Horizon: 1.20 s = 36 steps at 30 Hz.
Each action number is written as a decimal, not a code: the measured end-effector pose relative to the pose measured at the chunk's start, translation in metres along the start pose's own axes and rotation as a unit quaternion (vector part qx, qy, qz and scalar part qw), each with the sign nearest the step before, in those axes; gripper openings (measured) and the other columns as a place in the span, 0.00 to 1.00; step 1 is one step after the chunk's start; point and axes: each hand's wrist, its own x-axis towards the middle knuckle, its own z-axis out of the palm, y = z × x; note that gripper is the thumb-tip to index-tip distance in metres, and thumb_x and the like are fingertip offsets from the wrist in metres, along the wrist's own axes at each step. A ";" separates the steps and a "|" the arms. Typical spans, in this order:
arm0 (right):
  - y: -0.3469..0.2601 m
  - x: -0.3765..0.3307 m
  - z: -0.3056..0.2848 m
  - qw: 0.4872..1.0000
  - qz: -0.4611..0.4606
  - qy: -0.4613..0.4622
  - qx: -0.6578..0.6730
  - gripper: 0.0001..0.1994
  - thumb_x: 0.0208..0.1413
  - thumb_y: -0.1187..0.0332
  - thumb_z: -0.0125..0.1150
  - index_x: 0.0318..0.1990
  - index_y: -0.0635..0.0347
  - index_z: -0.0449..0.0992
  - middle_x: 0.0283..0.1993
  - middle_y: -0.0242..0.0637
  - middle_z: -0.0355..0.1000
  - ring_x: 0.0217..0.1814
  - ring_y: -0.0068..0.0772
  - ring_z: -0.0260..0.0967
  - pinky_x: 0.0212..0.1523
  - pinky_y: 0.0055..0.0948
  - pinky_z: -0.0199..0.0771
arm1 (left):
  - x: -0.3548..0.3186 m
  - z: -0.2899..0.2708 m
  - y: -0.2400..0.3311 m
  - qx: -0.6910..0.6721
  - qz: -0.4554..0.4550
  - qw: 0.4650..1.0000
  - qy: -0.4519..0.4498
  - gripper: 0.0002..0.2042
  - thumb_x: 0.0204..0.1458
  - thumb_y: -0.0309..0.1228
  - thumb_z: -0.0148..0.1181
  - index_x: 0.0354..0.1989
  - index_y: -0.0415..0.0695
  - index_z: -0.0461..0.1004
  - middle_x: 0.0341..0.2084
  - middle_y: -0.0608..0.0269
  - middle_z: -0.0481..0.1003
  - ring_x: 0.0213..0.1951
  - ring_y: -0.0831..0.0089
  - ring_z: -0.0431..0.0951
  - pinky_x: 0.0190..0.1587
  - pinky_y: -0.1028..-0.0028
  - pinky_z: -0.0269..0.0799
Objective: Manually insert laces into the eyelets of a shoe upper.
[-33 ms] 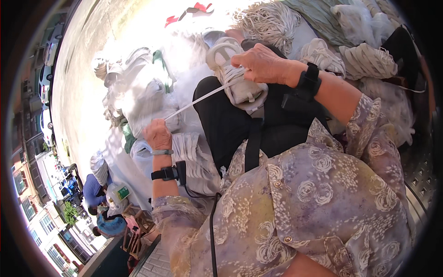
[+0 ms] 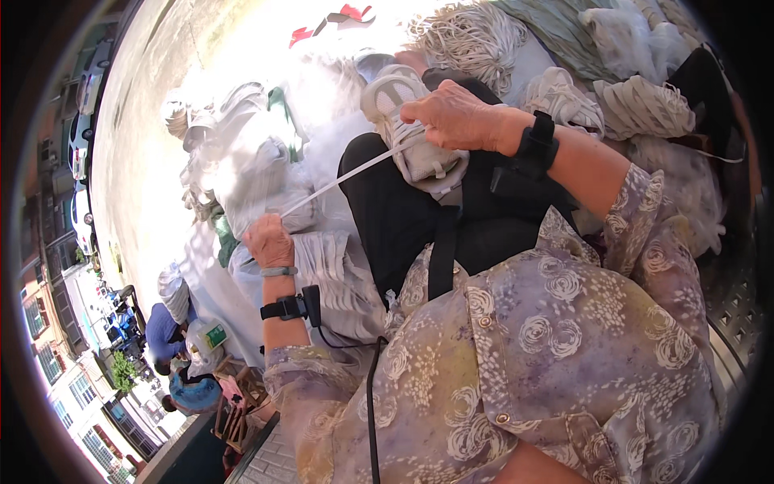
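A pale beige-and-white lace-up shoe [image 2: 391,95] rests across my dark-trousered thighs, its opening toward my body. My left hand [image 2: 270,242] is closed around a flat white shoelace [image 2: 343,181], off to the left of my knee. The lace runs taut from that hand up to the front of the shoe. Over the shoe's lacing, my right hand [image 2: 459,118] is curled closed. What its fingers grip, if anything, is hidden by the hand itself.
A thick bundle of pale laces [image 2: 472,44] lies beyond my knees. Similar shoes [image 2: 645,109] are on the right. Wrapped white shoes [image 2: 278,173] crowd the left. A black cable [image 2: 372,403] hangs down my front. Another person [image 2: 165,332] bends over at the far left.
My left hand has shifted slightly left and down, with the lace still stretched. The right hand has moved a touch to the left. The shoe stays in place.
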 end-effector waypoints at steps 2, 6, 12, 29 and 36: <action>0.001 -0.001 0.007 1.000 -0.020 0.007 0.004 0.14 0.36 0.77 0.51 0.35 0.61 0.70 0.26 0.43 0.70 0.32 0.48 0.69 0.33 0.39 0.66 | -0.011 -0.005 -0.026 0.023 0.004 0.999 0.027 0.05 0.44 0.29 0.49 0.24 0.49 0.73 0.24 0.68 0.71 0.33 0.67 0.72 0.40 0.64 0.62; 0.008 -0.009 0.013 0.997 0.032 0.024 0.067 0.16 0.37 0.81 0.49 0.38 0.62 0.70 0.35 0.43 0.69 0.41 0.49 0.67 0.40 0.38 0.67 | -0.042 -0.012 -0.082 0.115 -0.109 0.983 -0.095 0.06 0.46 0.31 0.48 0.23 0.49 0.73 0.25 0.68 0.72 0.33 0.66 0.73 0.35 0.64 0.63; 0.024 -0.051 0.011 0.996 0.061 0.010 0.069 0.14 0.41 0.78 0.52 0.40 0.62 0.68 0.37 0.40 0.68 0.45 0.47 0.65 0.41 0.39 0.65 | -0.076 -0.008 -0.093 0.122 -0.158 0.966 -0.164 0.07 0.47 0.32 0.47 0.24 0.50 0.74 0.30 0.67 0.72 0.35 0.65 0.74 0.33 0.62 0.66; 0.000 -0.063 -0.004 0.997 0.051 -0.030 0.059 0.05 0.44 0.71 0.53 0.29 0.60 0.72 0.26 0.40 0.68 0.29 0.46 0.68 0.29 0.38 0.66 | 0.072 -0.048 0.159 -0.382 0.058 0.921 0.048 0.18 0.43 0.41 0.61 0.38 0.41 0.71 0.32 0.56 0.74 0.38 0.59 0.73 0.42 0.66 0.65; -0.003 -0.027 0.033 0.993 0.075 0.047 -0.072 0.04 0.44 0.70 0.55 0.26 0.59 0.72 0.26 0.37 0.67 0.30 0.41 0.70 0.29 0.33 0.69 | 0.086 -0.052 0.189 -0.355 0.082 0.931 -0.035 0.27 0.37 0.45 0.64 0.42 0.41 0.68 0.24 0.56 0.72 0.31 0.58 0.72 0.40 0.65 0.63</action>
